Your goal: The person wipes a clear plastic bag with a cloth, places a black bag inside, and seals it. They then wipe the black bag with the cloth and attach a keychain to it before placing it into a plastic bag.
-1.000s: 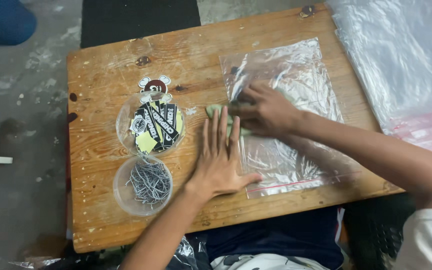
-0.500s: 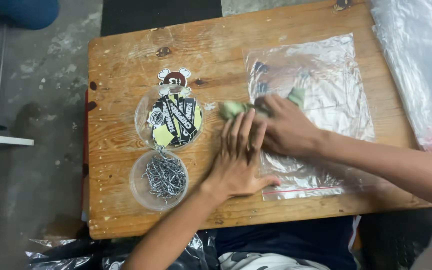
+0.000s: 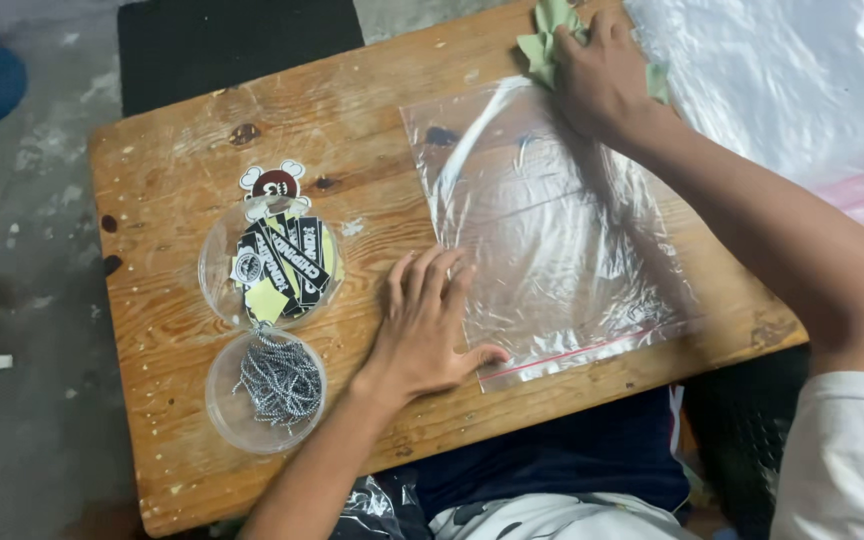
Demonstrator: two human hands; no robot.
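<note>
Clear rectangular plastic zip bag with a red seal line (image 3: 552, 230) lies flat on the worn wooden tabletop (image 3: 182, 170); long axis runs from the near edge of the tabletop to the far edge, tilted slightly left at the far end, red seal end toward the person. Left hand (image 3: 427, 325) open, palm down, fingers spread, pressing the bag's near-left edge, thumb at the seal corner. Right hand (image 3: 602, 70) at the bag's far-right corner, fingers closed on a crumpled pale green cloth (image 3: 544, 40). Left of the bag: round clear plastic dish of black and yellow stickers (image 3: 270, 265), a round red-and-white sticker (image 3: 274, 183) just beyond it, round clear dish of silver ball chains (image 3: 267, 390) nearer. Right of the bag: stack of clear plastic sheeting (image 3: 792, 70).
</note>
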